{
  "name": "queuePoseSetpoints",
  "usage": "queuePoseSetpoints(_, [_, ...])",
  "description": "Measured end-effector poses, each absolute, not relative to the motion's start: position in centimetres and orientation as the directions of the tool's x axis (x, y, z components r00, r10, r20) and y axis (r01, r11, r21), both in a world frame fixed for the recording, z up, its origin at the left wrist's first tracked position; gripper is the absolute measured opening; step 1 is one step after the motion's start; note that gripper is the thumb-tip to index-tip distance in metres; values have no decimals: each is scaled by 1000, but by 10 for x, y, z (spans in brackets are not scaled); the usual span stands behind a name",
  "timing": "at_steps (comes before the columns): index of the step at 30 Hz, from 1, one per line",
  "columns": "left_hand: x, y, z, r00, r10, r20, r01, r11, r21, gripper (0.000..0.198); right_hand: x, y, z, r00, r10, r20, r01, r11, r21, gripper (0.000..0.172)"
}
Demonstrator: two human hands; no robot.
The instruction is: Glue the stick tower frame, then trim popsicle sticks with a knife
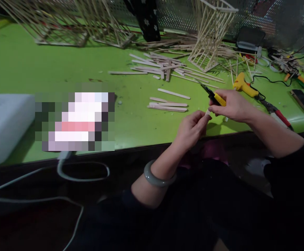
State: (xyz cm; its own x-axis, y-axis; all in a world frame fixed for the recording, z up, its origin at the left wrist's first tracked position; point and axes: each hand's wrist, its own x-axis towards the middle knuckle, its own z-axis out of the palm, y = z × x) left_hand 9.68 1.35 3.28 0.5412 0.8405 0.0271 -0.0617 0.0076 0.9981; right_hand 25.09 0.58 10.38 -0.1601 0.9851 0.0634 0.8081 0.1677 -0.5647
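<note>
My left hand [193,127] is closed near the table's front edge, pinching a pale wooden craft stick [207,112] whose tip shows at the fingertips; the rest of it is hidden. Just to the right, my right hand [232,104] is wrapped round a yellow-and-black utility knife [218,98], its blade end pointing up and to the left. The right thumb is close to the stick's tip. Several flat craft sticks [169,104] lie side by side left of my hands, with a single craft stick [174,93] behind them.
A yellow glue gun [244,85], red-handled pliers [277,113] and a dark phone [303,101] lie to the right. Behind are a pile of sticks [157,66] and a twisted stick frame [206,38]. A blurred-out device [81,118] with a white cable [83,179] is at left.
</note>
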Motion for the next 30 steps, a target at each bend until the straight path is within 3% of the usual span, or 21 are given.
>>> queuePoseSetpoints(7, [95,13,32,589,802,103,-3,-125,992,23,255,2,109,-137,980,-147,779,15,-627,10])
queuePoseSetpoints(10, [94,13,32,607,787,109,-1,-137,991,22,254,1,110,-119,978,-172,768,-19,-640,12])
queuePoseSetpoints(20, [91,14,33,675,729,115,42,-194,980,23,286,-18,109,-79,990,-116,635,-40,-771,20])
queuePoseSetpoints(30, [93,12,30,617,779,109,-32,-114,993,18,322,-58,110,219,973,78,540,-55,-840,22])
